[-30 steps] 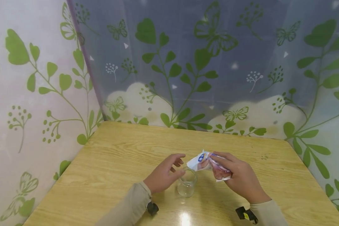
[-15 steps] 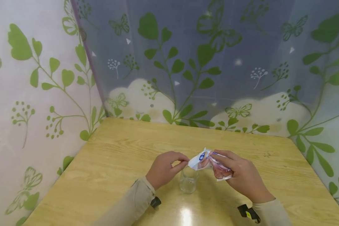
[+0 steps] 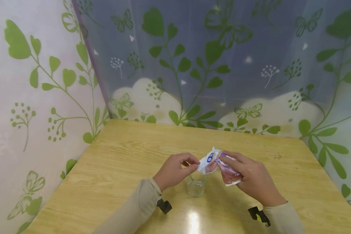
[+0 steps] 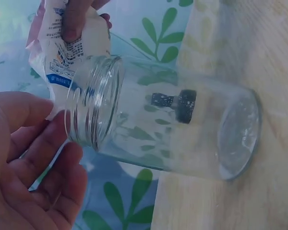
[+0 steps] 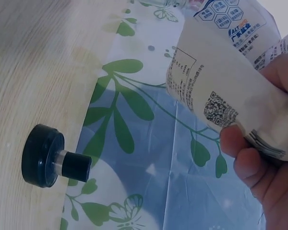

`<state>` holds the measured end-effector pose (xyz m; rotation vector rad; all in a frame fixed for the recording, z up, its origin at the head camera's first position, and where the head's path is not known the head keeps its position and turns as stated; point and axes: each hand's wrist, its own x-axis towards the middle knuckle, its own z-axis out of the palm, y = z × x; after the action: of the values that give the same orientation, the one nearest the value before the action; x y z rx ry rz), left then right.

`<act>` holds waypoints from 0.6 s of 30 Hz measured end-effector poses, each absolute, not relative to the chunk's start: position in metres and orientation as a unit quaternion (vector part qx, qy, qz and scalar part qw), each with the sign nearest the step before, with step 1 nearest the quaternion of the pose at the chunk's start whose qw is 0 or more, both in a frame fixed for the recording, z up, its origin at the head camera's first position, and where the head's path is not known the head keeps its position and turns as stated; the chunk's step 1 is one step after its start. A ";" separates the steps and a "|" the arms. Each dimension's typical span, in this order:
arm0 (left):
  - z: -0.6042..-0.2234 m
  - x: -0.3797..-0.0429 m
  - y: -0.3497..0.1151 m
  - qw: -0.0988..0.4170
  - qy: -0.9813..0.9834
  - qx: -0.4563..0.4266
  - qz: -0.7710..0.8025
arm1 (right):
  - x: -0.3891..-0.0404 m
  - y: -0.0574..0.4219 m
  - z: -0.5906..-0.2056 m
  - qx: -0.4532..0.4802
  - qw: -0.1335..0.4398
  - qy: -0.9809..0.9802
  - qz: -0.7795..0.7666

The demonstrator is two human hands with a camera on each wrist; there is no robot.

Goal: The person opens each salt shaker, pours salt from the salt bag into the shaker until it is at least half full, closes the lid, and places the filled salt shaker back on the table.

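My right hand (image 3: pixel 255 178) grips a printed salt bag (image 3: pixel 229 172), white with pink and blue; its fingers curl round the bag (image 5: pixel 249 103) in the right wrist view. The bag tilts down leftward, its narrow corner over the mouth of a clear glass jar (image 3: pixel 196 188). At that corner my left hand (image 3: pixel 175 170) pinches the bag between thumb and forefinger, while the other fingers stay loosely curled beside the rim of the jar (image 4: pixel 168 120) in the left wrist view. Upright and lidless, the jar stands on the table. Whether anything leaves the bag cannot be seen.
A black knobbed piece, like a lid (image 5: pixel 43 155), stands on the wooden table (image 3: pixel 128 143) in the right wrist view; the left wrist view shows it through the jar glass. Leaf-patterned curtains (image 3: pixel 163 65) enclose the table's back and sides.
My left hand has gone from beside the jar, fingers apart, up and right to the bag's corner, which it now pinches. My right hand keeps hold of the bag, nearly still.
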<state>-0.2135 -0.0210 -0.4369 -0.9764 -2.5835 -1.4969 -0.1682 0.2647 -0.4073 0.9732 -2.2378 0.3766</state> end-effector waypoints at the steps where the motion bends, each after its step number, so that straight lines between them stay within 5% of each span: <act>1: -0.436 -0.214 -0.020 -0.004 -0.822 -0.310 -0.479 | -0.168 0.265 -0.407 0.373 0.331 -0.855 0.144; 11: -0.429 -0.224 -0.028 -0.018 -0.809 -0.375 -0.452 | -0.169 0.266 -0.407 0.351 0.303 -0.869 0.175; 18: -0.427 -0.225 -0.023 0.038 -0.829 -0.392 -0.398 | -0.169 0.272 -0.403 0.339 0.291 -0.877 0.178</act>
<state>-0.2251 -0.0227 -0.4268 -1.2015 -2.5424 -1.2204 -0.1691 0.2722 -0.4031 0.9038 -2.3386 0.4739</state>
